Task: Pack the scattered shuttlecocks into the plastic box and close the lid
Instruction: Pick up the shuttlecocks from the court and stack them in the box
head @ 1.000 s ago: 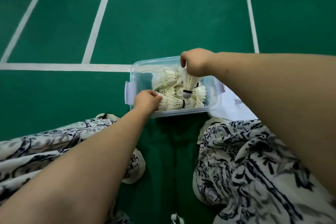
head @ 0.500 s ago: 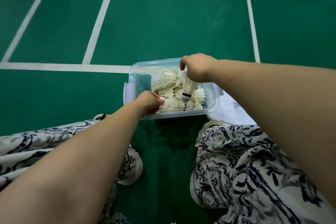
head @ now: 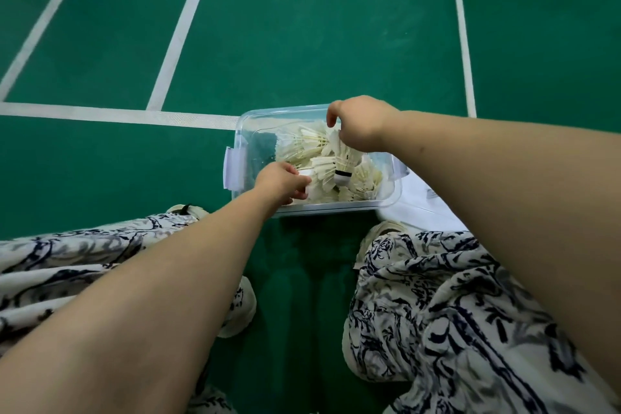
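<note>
Head view: my right hand [head: 363, 124] pinches shuttlecock [head: 343, 163] by feathers, cork down, over box [head: 242, 134]. Left hand [head: 281, 182] fingers curl round second shuttlecock [head: 317, 190] inside, at near wall. Pile [head: 302, 148] already in box; none seen on floor [head: 302, 27]. Lid [head: 424, 207] lies off, right of box. I judge packing nearly done; closing remains.

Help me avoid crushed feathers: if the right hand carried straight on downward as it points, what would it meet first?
Likely the pile of shuttlecocks in the plastic box: the right hand holds one shuttlecock cork-down right over them. Depth is unclear, so the cork may already touch.
</note>
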A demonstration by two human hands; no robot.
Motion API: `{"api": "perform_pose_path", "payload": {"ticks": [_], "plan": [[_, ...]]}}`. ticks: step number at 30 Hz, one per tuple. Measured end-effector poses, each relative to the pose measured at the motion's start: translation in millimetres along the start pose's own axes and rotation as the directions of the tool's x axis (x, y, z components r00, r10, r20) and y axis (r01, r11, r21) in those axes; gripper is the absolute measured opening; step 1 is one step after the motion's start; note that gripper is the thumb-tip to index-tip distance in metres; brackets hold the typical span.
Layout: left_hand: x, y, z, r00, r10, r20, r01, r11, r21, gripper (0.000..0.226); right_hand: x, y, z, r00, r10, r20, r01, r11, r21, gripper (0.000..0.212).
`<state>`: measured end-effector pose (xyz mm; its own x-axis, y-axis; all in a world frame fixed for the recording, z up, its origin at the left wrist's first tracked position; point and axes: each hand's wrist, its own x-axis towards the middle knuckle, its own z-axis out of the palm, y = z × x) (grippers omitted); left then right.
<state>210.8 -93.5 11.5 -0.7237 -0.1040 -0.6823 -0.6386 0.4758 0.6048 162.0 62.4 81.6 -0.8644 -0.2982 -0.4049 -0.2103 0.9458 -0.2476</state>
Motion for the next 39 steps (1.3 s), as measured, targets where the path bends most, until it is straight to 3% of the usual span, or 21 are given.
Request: {"api": "perform_pose_path", "payload": {"ticks": [4, 9, 16, 23, 28, 34, 39], "plan": [[-1, 6, -3, 0.997, 0.064, -0.033, -0.064, 0.998, 0.001, 0.027, 0, -1, 0, 1.000, 0.001, 0.003, -0.001, 1.000, -0.009, 0.041], [-4, 13, -13, 0.993, 0.112, 0.024, -0.112, 0.994, 0.002, 0.023, 0, -3, -2, 1.000, 0.003, 0.002, -0.003, 1.000, 0.002, 0.041], [-2, 26, -7, 0.983, 0.183, -0.006, -0.176, 0.955, 0.238, 0.023, -1, -7, -2, 1.000, -0.013, -0.010, 0.013, 1.000, -0.017, 0.040], [-12, 43, 5, 0.974, 0.221, -0.040, -0.173, 0.851, 0.496, 0.006, -4, -6, -1, 1.000, 0.002, -0.002, -0.002, 0.999, -0.047, 0.040], [-15, 39, 17, 0.962, 0.268, -0.055, -0.186, 0.787, 0.588, 0.011, -5, -8, 0, 0.999, 0.014, -0.029, -0.016, 0.997, -0.079, 0.041], [-9, 24, 5, 0.988, 0.147, -0.056, -0.095, 0.843, 0.529, 0.007, -5, -9, 1, 0.999, 0.009, -0.040, -0.010, 1.000, -0.012, 0.044], [-10, -1, -8, 0.996, 0.083, 0.038, -0.087, 0.730, 0.678, 0.031, -1, -10, 2, 0.999, -0.005, -0.050, 0.006, 1.000, 0.020, 0.046]]}}
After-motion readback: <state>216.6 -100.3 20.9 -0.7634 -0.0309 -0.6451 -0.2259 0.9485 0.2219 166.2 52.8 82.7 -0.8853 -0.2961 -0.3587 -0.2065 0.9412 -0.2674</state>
